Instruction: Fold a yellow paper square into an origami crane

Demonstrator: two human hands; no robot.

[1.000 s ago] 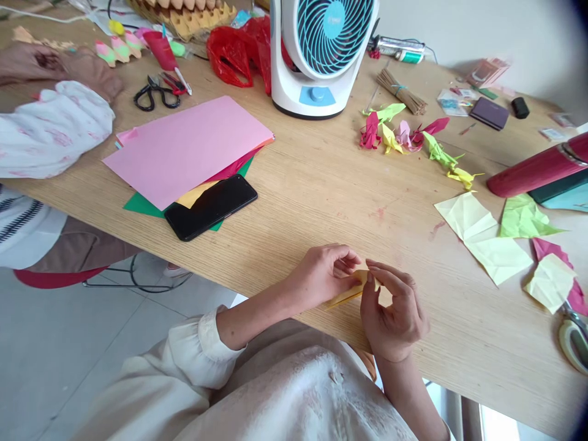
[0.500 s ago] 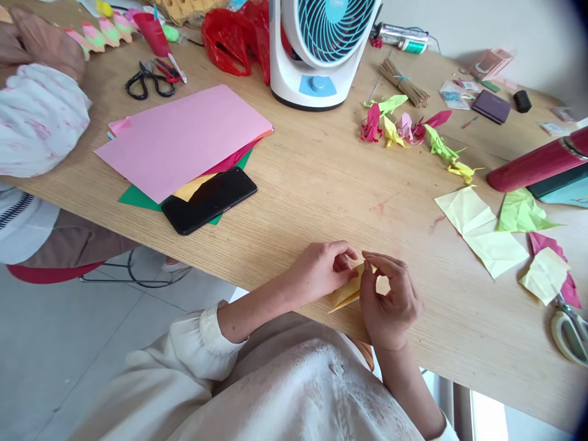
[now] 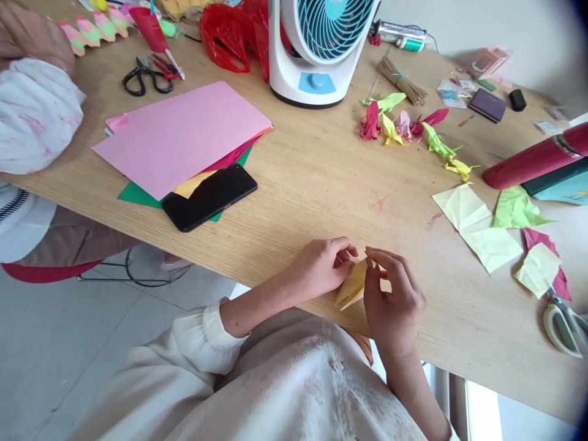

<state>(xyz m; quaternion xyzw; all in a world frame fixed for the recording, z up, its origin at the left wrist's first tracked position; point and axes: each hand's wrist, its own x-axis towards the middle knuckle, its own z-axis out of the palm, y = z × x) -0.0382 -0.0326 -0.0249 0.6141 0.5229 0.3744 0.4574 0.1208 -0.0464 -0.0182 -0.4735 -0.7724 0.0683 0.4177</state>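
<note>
A small piece of folded yellow paper (image 3: 353, 286) is between my two hands, just above the table's near edge. My right hand (image 3: 395, 300) pinches its upper corner between thumb and fingertips. My left hand (image 3: 322, 266) is closed, its fingers curled at the left side of the same paper; part of that grip is hidden. Layered folds and a pointed end show on the paper's lower side. To the left of my hands, a black phone (image 3: 209, 197) lies partly on a stack of coloured sheets, with a pink sheet (image 3: 188, 135) on top.
A white fan (image 3: 316, 82) stands at the back. Several folded paper figures (image 3: 404, 125), creased paper (image 3: 475, 226), a red flask (image 3: 528, 159) and scissors (image 3: 561, 327) lie to the right. Black-handled scissors (image 3: 146, 76) and another person's sleeve (image 3: 39, 116) are at left.
The yellow paper has tilted and spread somewhat, showing more of its folded face. My right hand has shifted slightly right, still pinching the corner. My left hand has hardly moved.
</note>
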